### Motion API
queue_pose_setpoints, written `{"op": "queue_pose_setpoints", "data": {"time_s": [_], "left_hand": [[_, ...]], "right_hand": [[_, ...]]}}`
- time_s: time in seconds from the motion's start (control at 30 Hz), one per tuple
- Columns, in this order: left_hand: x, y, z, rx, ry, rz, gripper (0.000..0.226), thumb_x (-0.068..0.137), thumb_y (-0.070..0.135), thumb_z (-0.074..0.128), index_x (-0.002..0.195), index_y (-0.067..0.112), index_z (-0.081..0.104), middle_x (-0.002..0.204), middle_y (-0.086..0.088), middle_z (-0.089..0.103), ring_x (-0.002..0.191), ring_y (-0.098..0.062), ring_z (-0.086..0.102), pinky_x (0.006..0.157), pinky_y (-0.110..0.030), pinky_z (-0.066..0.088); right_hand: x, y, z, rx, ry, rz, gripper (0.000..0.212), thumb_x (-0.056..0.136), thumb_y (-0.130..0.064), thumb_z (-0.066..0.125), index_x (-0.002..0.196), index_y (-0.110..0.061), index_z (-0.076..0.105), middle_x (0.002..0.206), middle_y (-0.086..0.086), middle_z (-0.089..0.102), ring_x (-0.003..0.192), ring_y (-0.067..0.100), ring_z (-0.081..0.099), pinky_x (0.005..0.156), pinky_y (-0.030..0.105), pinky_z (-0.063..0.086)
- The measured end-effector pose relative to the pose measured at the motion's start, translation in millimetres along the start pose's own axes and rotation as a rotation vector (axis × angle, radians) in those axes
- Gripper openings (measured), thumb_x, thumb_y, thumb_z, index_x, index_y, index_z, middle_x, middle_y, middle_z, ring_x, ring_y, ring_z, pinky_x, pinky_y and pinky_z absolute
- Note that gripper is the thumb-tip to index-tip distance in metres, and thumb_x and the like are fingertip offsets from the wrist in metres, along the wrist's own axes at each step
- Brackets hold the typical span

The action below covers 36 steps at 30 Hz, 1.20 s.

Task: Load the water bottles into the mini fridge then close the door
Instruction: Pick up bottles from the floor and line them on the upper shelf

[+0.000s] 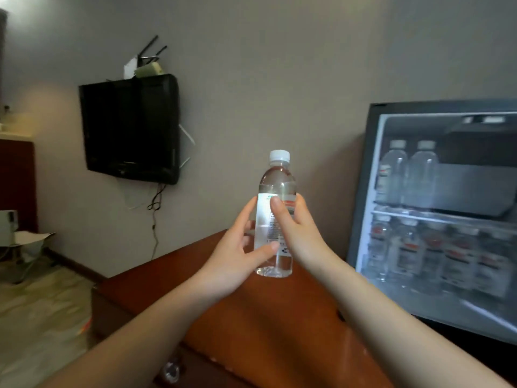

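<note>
A clear water bottle [277, 180] with a white cap and a white-and-red label is held upright in mid-air above the brown desk [251, 317]. My left hand [237, 256] wraps its lower left side and my right hand [296, 233] grips its right side. At the right the mini fridge [361, 219] stands with its inside in view. Two bottles [408, 175] stand on its upper shelf at the left. Several bottles [436, 256] fill the lower shelf. The fridge door is not in view.
A black television [131, 127] hangs on the grey wall at the left, with a router on top and cables below. Beige carpet lies at the lower left. A dark red cabinet [16, 186] stands at the far left.
</note>
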State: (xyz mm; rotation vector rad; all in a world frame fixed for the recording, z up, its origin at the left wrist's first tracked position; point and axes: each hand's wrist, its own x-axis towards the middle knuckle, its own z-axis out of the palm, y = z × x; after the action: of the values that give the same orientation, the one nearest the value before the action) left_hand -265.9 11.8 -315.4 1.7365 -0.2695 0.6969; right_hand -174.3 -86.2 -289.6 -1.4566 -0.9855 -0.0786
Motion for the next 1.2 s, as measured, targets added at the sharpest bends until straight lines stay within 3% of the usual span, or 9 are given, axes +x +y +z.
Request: {"op": "queue_pose_setpoints", "data": {"time_s": [0.1, 0.23, 0.37, 0.43, 0.57, 0.63, 0.77, 0.93, 1.2], "left_hand": [[25.9, -3.2, 29.4, -0.028, -0.015, 0.017, 0.075, 0.083, 0.006, 0.066, 0.116, 0.06, 0.028, 0.116, 0.005, 0.059, 0.104, -0.012, 0.064, 0.074, -0.018, 0.055], [65.0, -6.2, 72.7, -0.031, -0.054, 0.046, 0.086, 0.082, 0.001, 0.067, 0.136, 0.049, 0.021, 0.114, 0.003, 0.06, 0.105, -0.012, 0.064, 0.082, -0.021, 0.056], [107.5, -9.7, 116.0, 0.04, -0.111, 0.103, 0.092, 0.08, 0.005, 0.07, 0.145, 0.043, 0.018, 0.121, 0.005, 0.059, 0.114, -0.014, 0.059, 0.096, -0.034, 0.051], [126.0, -12.7, 137.8, 0.053, -0.117, 0.115, 0.093, 0.079, 0.007, 0.072, 0.147, 0.04, 0.016, 0.125, 0.003, 0.059, 0.114, -0.012, 0.058, 0.096, -0.033, 0.051], [159.3, -15.3, 185.5, 0.021, -0.148, 0.111, 0.096, 0.077, 0.011, 0.074, 0.147, 0.041, 0.015, 0.128, -0.002, 0.057, 0.112, -0.017, 0.059, 0.094, -0.037, 0.052], [173.8, -15.3, 207.3, 0.027, -0.167, 0.113, 0.095, 0.079, 0.014, 0.074, 0.147, 0.04, 0.014, 0.133, 0.001, 0.054, 0.118, -0.014, 0.054, 0.097, -0.033, 0.049], [201.4, -14.0, 247.5, 0.04, -0.218, 0.106, 0.091, 0.084, 0.015, 0.068, 0.148, 0.039, 0.009, 0.145, 0.006, 0.039, 0.125, -0.008, 0.043, 0.095, -0.019, 0.04], [233.7, -20.0, 290.8, 0.243, -0.155, 0.181, 0.079, 0.091, 0.019, 0.058, 0.148, 0.039, 0.006, 0.153, 0.003, 0.02, 0.139, -0.02, 0.03, 0.107, -0.038, 0.036], [243.9, -66.0, 326.4, 0.484, -0.204, 0.297, 0.071, 0.098, 0.03, 0.043, 0.148, 0.035, -0.007, 0.159, 0.012, -0.001, 0.146, -0.015, 0.01, 0.117, -0.034, 0.019]], "right_hand": [[6.1, -11.5, -39.4, -0.086, -0.045, 0.073, 0.039, 0.096, -0.037, 0.046, 0.126, -0.014, 0.039, 0.099, -0.008, 0.057, 0.091, 0.002, 0.06, 0.077, 0.014, 0.049], [14.3, -21.8, -92.9, -0.181, -0.011, 0.189, 0.044, 0.095, -0.04, 0.049, 0.13, -0.016, 0.039, 0.119, 0.003, 0.059, 0.11, 0.015, 0.06, 0.088, 0.025, 0.049], [22.9, -34.2, -146.9, -0.333, 0.082, 0.203, 0.017, 0.093, -0.033, 0.057, 0.102, -0.02, 0.062, 0.104, 0.004, 0.07, 0.096, 0.017, 0.068, 0.086, 0.03, 0.053], [27.6, -36.2, -170.7, -0.377, 0.152, 0.206, 0.004, 0.091, -0.029, 0.06, 0.089, -0.026, 0.058, 0.092, -0.002, 0.069, 0.091, 0.016, 0.068, 0.079, 0.028, 0.055], [38.0, -32.0, -214.7, -0.518, 0.321, 0.223, 0.053, 0.072, -0.051, 0.069, 0.109, -0.015, 0.057, 0.102, 0.004, 0.07, 0.096, 0.023, 0.067, 0.09, 0.048, 0.053], [44.6, -25.1, -239.5, -0.603, 0.384, 0.223, 0.063, 0.064, -0.059, 0.067, 0.109, -0.016, 0.058, 0.102, 0.002, 0.07, 0.097, 0.024, 0.067, 0.09, 0.049, 0.053], [54.3, -17.2, -277.0, -0.724, 0.497, 0.255, 0.046, 0.078, -0.05, 0.066, 0.111, -0.019, 0.055, 0.109, 0.001, 0.068, 0.105, 0.025, 0.063, 0.094, 0.049, 0.05], [64.3, 1.0, -313.3, -0.807, 0.663, 0.32, 0.058, 0.084, -0.051, 0.061, 0.125, -0.015, 0.045, 0.124, 0.007, 0.061, 0.118, 0.032, 0.055, 0.095, 0.041, 0.045], [78.7, 19.9, -345.5, -0.715, 0.734, 0.276, 0.04, 0.09, -0.033, 0.061, 0.119, -0.01, 0.045, 0.118, 0.009, 0.059, 0.094, 0.02, 0.054, 0.083, 0.035, 0.046]]}}
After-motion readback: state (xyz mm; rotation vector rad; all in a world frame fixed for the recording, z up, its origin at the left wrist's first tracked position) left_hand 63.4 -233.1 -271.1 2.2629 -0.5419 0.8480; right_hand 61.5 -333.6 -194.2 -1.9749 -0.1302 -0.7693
